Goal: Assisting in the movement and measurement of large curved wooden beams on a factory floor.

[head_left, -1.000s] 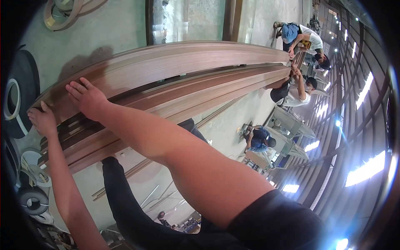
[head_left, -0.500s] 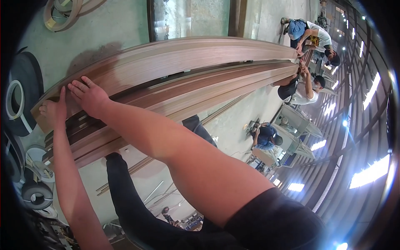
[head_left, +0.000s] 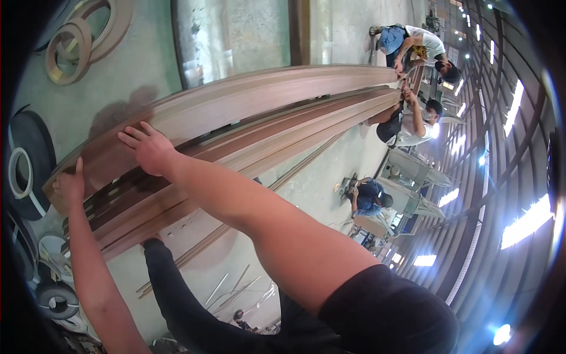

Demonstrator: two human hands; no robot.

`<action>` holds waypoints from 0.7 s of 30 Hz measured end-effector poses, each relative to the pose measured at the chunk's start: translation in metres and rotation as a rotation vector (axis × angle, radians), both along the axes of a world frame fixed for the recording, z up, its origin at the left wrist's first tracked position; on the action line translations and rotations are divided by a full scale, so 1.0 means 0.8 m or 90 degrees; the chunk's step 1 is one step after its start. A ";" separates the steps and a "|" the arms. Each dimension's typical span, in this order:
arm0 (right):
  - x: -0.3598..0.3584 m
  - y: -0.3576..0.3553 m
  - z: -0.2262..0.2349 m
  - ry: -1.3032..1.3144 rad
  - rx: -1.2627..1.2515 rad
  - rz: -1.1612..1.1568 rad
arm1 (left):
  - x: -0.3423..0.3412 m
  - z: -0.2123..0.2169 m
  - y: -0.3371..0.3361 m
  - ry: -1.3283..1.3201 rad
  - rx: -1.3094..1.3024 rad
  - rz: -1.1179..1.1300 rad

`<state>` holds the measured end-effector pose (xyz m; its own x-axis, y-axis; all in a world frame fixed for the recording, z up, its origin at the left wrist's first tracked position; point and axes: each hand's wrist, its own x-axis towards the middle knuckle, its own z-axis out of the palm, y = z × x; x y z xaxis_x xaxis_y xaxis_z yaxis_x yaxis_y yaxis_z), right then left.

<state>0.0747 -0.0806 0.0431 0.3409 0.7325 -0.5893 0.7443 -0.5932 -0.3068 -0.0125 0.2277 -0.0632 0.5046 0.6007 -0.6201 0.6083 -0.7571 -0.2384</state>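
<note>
A long brown wood-grain board [head_left: 236, 88] stretches from my hands toward the far right, above a stack of similar brown boards [head_left: 283, 131]. My right hand [head_left: 150, 150] lies on the board's upper face, fingers apart and pressed flat. Close to the board's left end, my left hand [head_left: 72, 184] is closed at the edge, its thumb along the face and its fingers bent toward the end. What those fingertips do under the edge is hidden. At the far end, hands of a co-worker in a blue cap [head_left: 390, 40] and of another in a dark cap [head_left: 435, 107] are at the boards.
Rolls of edge strip [head_left: 69, 50] lie on the floor at the upper left, with a large black roll [head_left: 35, 159] and smaller rolls [head_left: 57, 298] along the left side. Thin strips [head_left: 188, 253] lie below the stack. Another person in blue [head_left: 368, 197] crouches beside machinery [head_left: 413, 177].
The view has shifted, so the far co-workers appear further left. My right hand has moved along the board away from my left, widening the gap between them. The left stays at the end.
</note>
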 end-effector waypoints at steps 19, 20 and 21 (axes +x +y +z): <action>0.119 -0.103 0.054 0.041 -0.350 -1.016 | 0.006 0.035 0.005 -0.018 -0.013 -0.049; 0.122 -0.102 0.055 0.050 -0.356 -1.023 | 0.004 0.030 0.008 -0.008 0.026 -0.054; 0.124 -0.102 0.055 0.080 -0.357 -1.032 | 0.000 0.026 0.011 0.011 0.081 -0.065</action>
